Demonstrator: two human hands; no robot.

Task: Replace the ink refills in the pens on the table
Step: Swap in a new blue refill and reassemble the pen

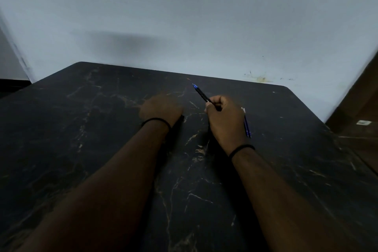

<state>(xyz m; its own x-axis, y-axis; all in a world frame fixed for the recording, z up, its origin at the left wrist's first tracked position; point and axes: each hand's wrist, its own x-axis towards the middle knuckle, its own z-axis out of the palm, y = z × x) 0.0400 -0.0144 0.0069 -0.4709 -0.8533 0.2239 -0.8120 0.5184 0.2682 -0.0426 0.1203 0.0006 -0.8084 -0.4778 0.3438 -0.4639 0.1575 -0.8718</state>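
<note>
right hand (pixel 223 120) at 3 o'clock clenched round black pen (pixel 201 94), tip toward 11 | blue pen (pixel 247 125) on table (pixel 102 129) beside it | left hand (pixel 161 108) blurred, fingers unclear | pens light, stiff, slick: grip mid-barrel

dim, bluish light; the left hand (pixel 161 108) is motion-blurred, a soft shadow smears the wall (pixel 184 16), and edges bend from wide-angle distortion.

readable text: none | labels, brands, numbers: none legible
</note>
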